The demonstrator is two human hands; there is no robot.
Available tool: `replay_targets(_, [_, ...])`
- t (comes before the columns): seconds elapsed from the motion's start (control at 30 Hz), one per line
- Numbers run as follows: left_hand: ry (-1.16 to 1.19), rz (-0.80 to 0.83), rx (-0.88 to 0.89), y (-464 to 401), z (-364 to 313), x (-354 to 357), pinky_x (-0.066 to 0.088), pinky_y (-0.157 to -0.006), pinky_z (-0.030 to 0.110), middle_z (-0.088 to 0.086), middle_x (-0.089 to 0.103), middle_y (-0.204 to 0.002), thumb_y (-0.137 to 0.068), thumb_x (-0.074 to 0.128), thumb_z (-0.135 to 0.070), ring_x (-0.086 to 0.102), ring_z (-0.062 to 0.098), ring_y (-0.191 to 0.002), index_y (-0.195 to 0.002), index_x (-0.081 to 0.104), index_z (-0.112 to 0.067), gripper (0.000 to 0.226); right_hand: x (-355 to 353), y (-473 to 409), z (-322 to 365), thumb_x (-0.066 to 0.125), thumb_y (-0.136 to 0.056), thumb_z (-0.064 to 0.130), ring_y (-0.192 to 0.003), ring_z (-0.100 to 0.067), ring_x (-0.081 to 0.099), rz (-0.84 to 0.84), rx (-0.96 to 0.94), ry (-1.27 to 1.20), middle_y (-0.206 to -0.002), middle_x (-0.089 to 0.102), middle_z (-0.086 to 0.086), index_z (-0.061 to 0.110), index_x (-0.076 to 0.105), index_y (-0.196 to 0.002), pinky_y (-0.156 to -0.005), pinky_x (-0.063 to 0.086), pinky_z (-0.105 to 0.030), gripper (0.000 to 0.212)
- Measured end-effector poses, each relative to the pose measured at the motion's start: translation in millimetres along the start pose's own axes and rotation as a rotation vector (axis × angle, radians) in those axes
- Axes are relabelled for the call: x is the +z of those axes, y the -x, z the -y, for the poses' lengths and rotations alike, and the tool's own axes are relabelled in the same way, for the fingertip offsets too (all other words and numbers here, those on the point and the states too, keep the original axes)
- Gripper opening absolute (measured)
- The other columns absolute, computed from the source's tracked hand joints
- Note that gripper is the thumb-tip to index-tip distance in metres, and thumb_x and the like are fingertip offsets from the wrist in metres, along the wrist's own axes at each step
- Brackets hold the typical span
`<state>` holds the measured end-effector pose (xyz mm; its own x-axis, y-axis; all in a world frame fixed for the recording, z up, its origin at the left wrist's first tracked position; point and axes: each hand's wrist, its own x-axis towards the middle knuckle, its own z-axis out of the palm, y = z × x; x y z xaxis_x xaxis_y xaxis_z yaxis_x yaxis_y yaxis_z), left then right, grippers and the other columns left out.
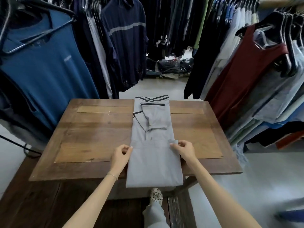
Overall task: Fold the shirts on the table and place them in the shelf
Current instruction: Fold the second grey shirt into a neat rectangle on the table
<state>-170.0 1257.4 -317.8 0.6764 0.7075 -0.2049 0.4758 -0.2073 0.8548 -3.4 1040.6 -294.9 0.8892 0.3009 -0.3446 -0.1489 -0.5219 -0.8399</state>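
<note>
- A grey shirt (153, 145) with dark trim lies lengthwise down the middle of the wooden counter (92, 129), its sides folded in to a narrow strip and its lower end hanging over the near edge.
- The left hand (120, 155) pinches the shirt's left edge, fingers curled around the cloth.
- The right hand (184, 149) pinches the right edge the same way, level with the left.
- Hanging clothes (49, 63) crowd racks on both sides of the counter.
</note>
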Motion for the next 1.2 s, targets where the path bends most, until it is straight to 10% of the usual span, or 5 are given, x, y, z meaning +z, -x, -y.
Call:
replay_targets(0.33, [0.072, -0.064, 0.014, 5, -7, 0, 0.051, -0.066, 0.034, -0.004, 0.066, -0.084, -0.093, 0.058, -0.025, 0.064, 0.019, -0.078, -0.1, 0.06, -0.016, 0.011, 2, -18, 10, 0.071, -0.084, 0.023, -0.092, -0.02, 0.06, -0.029, -0.078, 0.229, -0.094, 0.064, 0.0, 0.014, 0.066, -0.1, -0.076, 0.049, -0.032, 0.019])
replay_targets(0.47, [-0.143, -0.265, 0.281, 16, -18, 5, 0.048, -0.078, 0.029, -0.004, 0.056, -0.109, -0.095, 0.052, -0.017, 0.056, 0.012, -0.087, -0.117, 0.059, -0.018, 0.022, 13, 6, 11, 0.053, -0.095, 0.024, -0.117, -0.022, 0.05, -0.152, -0.38, 0.433, -0.121, 0.057, -0.006, 0.01, 0.054, -0.125, -0.097, 0.044, -0.035, 0.033])
replay_targets(0.63, [-0.484, 0.051, 0.758, 36, -14, 52, 0.032, -0.105, 0.03, 0.008, 0.057, -0.133, -0.092, 0.039, -0.016, 0.05, 0.019, -0.124, -0.128, 0.057, -0.005, 0.042, 71, 43, -16, 0.017, -0.103, 0.031, -0.14, -0.025, 0.034, 0.067, -0.714, 0.575, -0.15, 0.036, -0.012, 0.003, 0.04, -0.143, -0.116, 0.023, -0.034, 0.053])
replay_targets(0.9, [-0.832, 0.107, 0.644, 29, 16, 46, 0.015, -0.116, 0.043, 0.002, 0.016, -0.159, -0.102, 0.015, -0.04, 0.014, 0.019, -0.147, -0.152, 0.021, -0.02, 0.054, 47, 42, -47, 0.013, -0.102, 0.045, -0.145, -0.017, 0.016, -0.008, -0.589, 0.907, -0.157, 0.025, -0.003, 0.016, 0.029, -0.149, -0.114, 0.015, -0.042, 0.058])
replay_targets(1.2, [-0.879, -0.003, 0.617, 23, 23, 6, 0.029, -0.11, 0.057, 0.009, 0.032, -0.153, -0.097, 0.036, -0.023, 0.025, 0.03, -0.142, -0.143, 0.039, -0.006, 0.049, 6, 47, -60, -0.018, -0.088, 0.059, -0.146, -0.017, -0.002, 0.019, -0.509, 0.877, -0.155, -0.001, 0.002, 0.012, 0.017, -0.151, -0.119, 0.011, -0.046, 0.086])
